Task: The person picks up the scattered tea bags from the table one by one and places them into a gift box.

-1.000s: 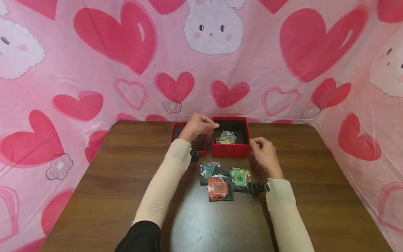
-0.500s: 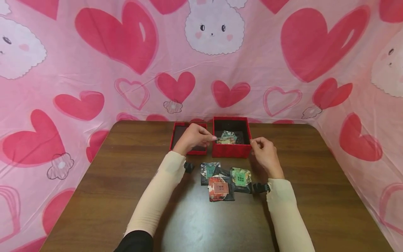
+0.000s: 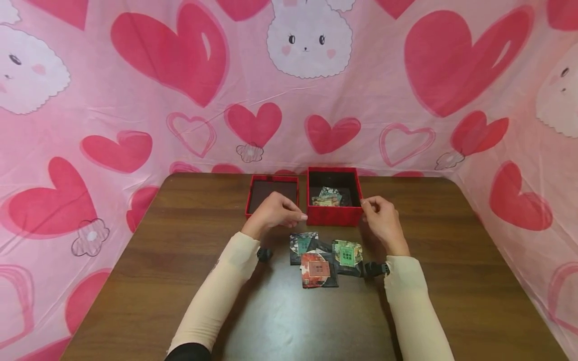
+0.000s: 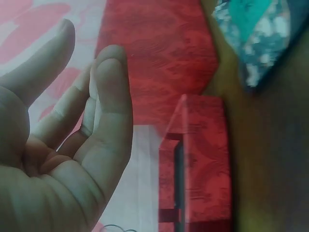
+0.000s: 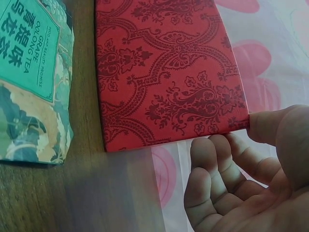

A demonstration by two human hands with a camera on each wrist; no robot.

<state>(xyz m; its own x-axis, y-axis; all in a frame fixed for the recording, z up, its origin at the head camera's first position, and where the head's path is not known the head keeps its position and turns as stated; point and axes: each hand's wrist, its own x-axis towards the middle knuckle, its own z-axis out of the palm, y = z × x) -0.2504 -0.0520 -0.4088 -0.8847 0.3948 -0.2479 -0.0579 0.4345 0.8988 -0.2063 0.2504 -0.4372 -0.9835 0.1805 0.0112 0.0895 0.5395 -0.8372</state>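
An open red patterned box (image 3: 334, 216) (image 5: 169, 72) stands at the table's far middle with a few tea packets (image 3: 326, 197) inside. Its lid (image 3: 273, 177) lies upturned on the left. My left hand (image 3: 276, 213) (image 4: 72, 145) hovers just in front of the lid, fingers loosely curled, holding nothing. My right hand (image 3: 381, 215) (image 5: 241, 183) is at the box's front right corner, where the thumb tip (image 5: 270, 128) touches it; the other fingers curl loosely clear of it. Three packets lie between my wrists: teal (image 3: 303, 243) (image 4: 256, 38), red (image 3: 318, 269) and green (image 3: 346, 254) (image 5: 34, 77).
The brown wooden table (image 3: 180, 281) is closed in on three sides by a pink heart-print cloth (image 3: 135, 100). Black wrist straps (image 3: 375, 269) sit at both cuffs.
My left hand has drawn back from above the box's left edge toward me, ending in front of the lid. The right hand has stayed at the box's corner.
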